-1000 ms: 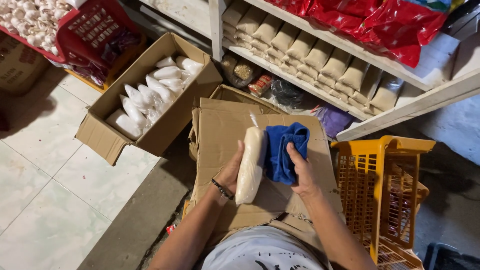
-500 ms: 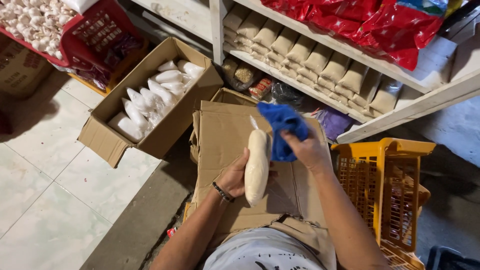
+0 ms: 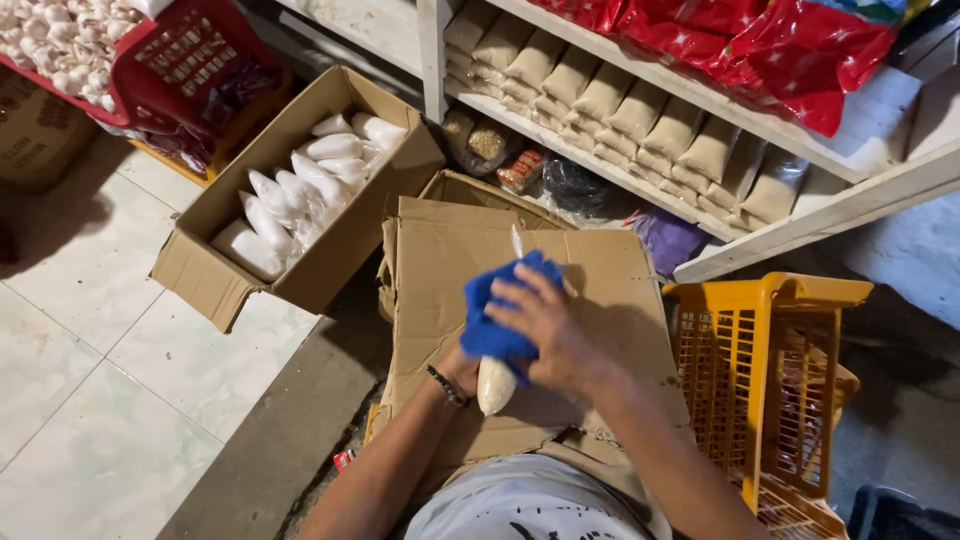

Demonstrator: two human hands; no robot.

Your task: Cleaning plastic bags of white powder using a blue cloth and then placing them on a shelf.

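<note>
Wiping proceeds above the flattened cardboard box (image 3: 600, 300): right hand (image 3: 545, 325) presses a blue cloth (image 3: 492, 322) around the white-filled plastic bag (image 3: 495, 382). Left hand (image 3: 462, 365), mostly hidden, supports the bag from beneath; grip unclear. Advise firm support, gentle strokes along its length.

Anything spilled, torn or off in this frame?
No spill or tear shows. The right hand presses a blue cloth around a white bag that the left hand holds over flattened cardboard. The open box of white bags sits askew on the floor.
</note>
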